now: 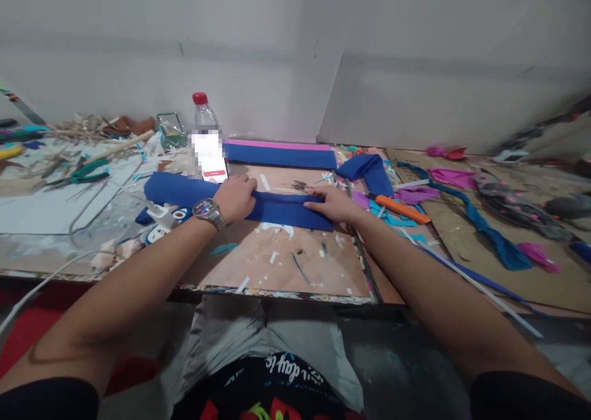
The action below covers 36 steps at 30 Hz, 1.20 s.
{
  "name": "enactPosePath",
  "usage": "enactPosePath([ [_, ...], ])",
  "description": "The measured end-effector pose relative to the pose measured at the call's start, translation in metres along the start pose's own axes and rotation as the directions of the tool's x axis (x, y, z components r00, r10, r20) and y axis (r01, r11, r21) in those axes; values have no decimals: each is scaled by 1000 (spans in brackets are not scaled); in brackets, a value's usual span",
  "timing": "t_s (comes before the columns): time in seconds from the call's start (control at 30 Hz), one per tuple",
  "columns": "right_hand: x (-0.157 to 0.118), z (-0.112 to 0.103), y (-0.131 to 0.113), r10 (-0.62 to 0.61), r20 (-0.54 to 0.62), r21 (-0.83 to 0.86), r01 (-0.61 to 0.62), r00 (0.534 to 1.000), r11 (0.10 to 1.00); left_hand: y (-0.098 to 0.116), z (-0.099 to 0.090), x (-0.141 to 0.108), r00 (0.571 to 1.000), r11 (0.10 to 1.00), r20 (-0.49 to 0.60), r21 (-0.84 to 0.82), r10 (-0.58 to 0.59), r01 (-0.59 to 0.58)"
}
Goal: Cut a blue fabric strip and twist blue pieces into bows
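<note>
A long blue cloth strip (286,214) lies across the table in front of me, with a fold along its upper edge. My left hand (235,197) rests on its middle, fingers curled and pressed together on the cloth. Near the strip's right end, my right hand (333,204) pinches the folded edge between thumb and fingers. Another blue strip with a pink band (281,154) lies flat behind. A crumpled blue cloth piece (369,170) sits to the right of it. Small metal clips (301,186) lie just beyond the strip, beside my right fingertips.
A phone (212,158) leans before a red-capped bottle (203,109). An orange cutter (402,209) and coloured cloth scraps lie right. Green-handled pliers (90,172), wood sticks and a white plug (161,217) with a cable are left. The table's front edge (277,294) runs below my hands.
</note>
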State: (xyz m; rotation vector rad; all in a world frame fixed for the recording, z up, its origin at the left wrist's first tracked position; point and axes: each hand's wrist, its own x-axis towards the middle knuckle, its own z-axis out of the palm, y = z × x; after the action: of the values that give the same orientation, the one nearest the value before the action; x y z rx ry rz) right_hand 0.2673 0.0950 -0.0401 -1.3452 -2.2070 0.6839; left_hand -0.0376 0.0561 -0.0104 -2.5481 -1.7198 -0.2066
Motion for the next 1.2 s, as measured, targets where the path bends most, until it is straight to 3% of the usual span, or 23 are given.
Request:
enactPosePath([
  [0.17, -1, 7, 1, -13, -62, -30, 11, 998, 999, 18, 10, -6, 968, 971, -181, -134, 174, -199],
  [0.33, -5, 25, -12, -81, -66, 116, 88, 995, 989, 50, 15, -21, 922, 903, -143, -194, 360, -383],
  [0.53, 3, 39, -31, -89, -68, 118, 97, 994, 988, 80, 15, -27, 957, 958, -138, -97, 254, -268],
  [0.8, -13, 8, -24, 85, -62, -117, -92, 994, 989, 81, 18, -35, 943, 935, -68, -126, 326, -332],
  [0.97, -22, 7, -18, 111, -100, -17, -113, 989, 993, 79, 18, -37, 935, 928, -102, -129, 338, -350],
  [1.2, -27, 18, -16, 114, -67, 151, -103, 991, 983, 72, 24, -39, 931, 917, -131, -171, 341, -360],
])
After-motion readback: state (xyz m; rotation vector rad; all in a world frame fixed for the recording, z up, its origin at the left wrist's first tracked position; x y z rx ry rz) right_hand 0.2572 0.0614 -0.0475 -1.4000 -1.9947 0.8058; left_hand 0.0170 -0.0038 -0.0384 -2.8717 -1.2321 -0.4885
